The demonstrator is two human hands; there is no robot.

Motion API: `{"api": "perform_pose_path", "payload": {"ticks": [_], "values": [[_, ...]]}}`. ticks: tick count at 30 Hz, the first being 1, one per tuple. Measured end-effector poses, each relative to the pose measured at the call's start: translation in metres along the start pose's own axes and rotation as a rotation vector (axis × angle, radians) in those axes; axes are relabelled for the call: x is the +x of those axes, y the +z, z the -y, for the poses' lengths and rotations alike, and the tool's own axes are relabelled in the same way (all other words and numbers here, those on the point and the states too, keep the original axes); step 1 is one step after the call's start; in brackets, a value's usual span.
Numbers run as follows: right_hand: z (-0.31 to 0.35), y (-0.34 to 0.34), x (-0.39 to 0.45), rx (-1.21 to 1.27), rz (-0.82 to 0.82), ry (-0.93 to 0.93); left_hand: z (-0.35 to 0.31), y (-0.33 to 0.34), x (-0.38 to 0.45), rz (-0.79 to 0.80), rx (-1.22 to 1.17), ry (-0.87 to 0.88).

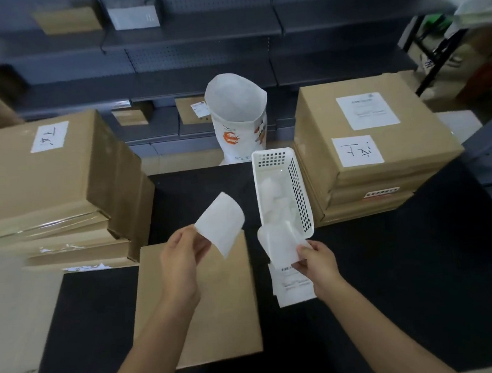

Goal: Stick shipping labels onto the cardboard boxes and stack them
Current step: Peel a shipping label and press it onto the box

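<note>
Two box stacks (pixel 53 183) flank black table (pixel 392 263), grey shelving (pixel 191 34) behind

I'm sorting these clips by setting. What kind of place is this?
Probably a warehouse packing or shipping station: stacks of labelled cardboard boxes flank a black worktable, grey metal shelving holds more parcels, and the left hand holds a label.
</note>
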State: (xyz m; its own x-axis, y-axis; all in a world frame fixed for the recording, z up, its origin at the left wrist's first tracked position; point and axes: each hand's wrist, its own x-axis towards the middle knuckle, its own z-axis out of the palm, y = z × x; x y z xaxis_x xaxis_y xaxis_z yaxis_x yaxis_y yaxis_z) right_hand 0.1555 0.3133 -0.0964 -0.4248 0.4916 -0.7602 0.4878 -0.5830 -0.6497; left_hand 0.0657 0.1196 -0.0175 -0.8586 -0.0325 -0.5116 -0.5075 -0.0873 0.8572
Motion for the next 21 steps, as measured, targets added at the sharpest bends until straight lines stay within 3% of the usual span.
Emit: {"api": "perform_pose_path", "payload": {"ticks": [2,4,9,11,14,17,19,21], "values": [[0.014,-0.009,0.006,-0.181,-0.022,-0.150,0.004,0.021,-0.002,-0.068,-0.038,-0.022],[0.027,-0.013,0.010,-0.321,-0.032,-0.418,0.011,0.040,-0.006,-0.104,-0.089,-0.028],[0.049,-0.008,0.044,-0.757,0.036,-0.926,0.034,0.064,-0.014,-0.105,-0.118,-0.036],[0.049,-0.001,0.060,-1.003,0.137,-0.952,0.040,0.069,-0.017,-0.108,-0.105,-0.047],[0.043,0.007,0.077,-1.367,0.318,-0.736,0.044,0.076,-0.018,-0.114,-0.082,-0.061],[0.039,0.007,0.085,-1.675,0.335,-0.694,0.046,0.079,-0.015,-0.110,-0.061,-0.067],[0.037,0.005,0.088,-1.644,0.281,-0.807,0.047,0.080,-0.014,-0.120,-0.053,-0.068],[0.038,0.003,0.083,-1.416,0.202,-0.945,0.049,0.080,-0.012,-0.124,-0.037,-0.064]]}}
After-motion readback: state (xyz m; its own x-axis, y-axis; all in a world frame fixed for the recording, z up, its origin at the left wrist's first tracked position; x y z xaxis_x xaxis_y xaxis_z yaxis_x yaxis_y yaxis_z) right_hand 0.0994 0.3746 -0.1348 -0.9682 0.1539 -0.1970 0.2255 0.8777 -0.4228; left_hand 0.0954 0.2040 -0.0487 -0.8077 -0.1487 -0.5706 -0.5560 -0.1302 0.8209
